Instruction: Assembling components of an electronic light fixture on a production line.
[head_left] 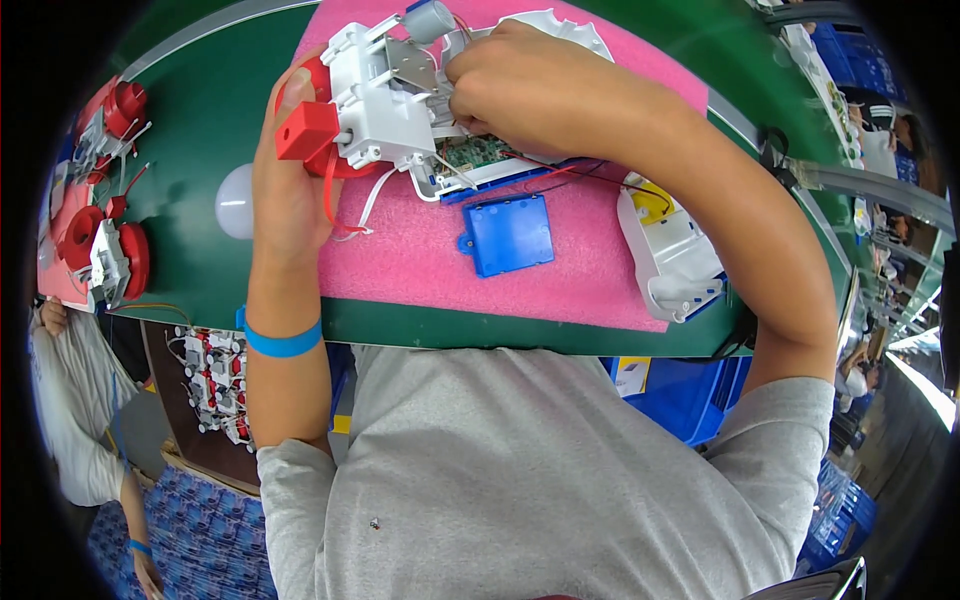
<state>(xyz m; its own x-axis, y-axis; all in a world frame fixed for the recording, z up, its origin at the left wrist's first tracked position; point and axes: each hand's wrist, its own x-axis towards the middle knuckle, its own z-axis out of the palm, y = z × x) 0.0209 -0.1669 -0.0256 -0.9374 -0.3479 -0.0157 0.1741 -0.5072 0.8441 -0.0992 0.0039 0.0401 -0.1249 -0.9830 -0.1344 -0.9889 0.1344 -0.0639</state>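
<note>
Over the mat (pixel 420 285): white assembly (pixel 382 125), toward its far left.
Left hand (pixel 284 195): grasping the assembly, at the mat's left edge.
Right hand (pixel 515 88): curled above the mat; whether grasping, cannot tell.
Blue cover (pixel 508 236): on the mat.

The left hand (pixel 283 190) is cupped, palm turned toward the right hand (pixel 505 85), thumb extended away from the wrist. The left forearm (pixel 283 285) runs almost straight back behind it. The right hand's fingers curl toward the left hand; its forearm (pixel 690 145) slants outward behind it to a bent elbow (pixel 800 330).
</note>
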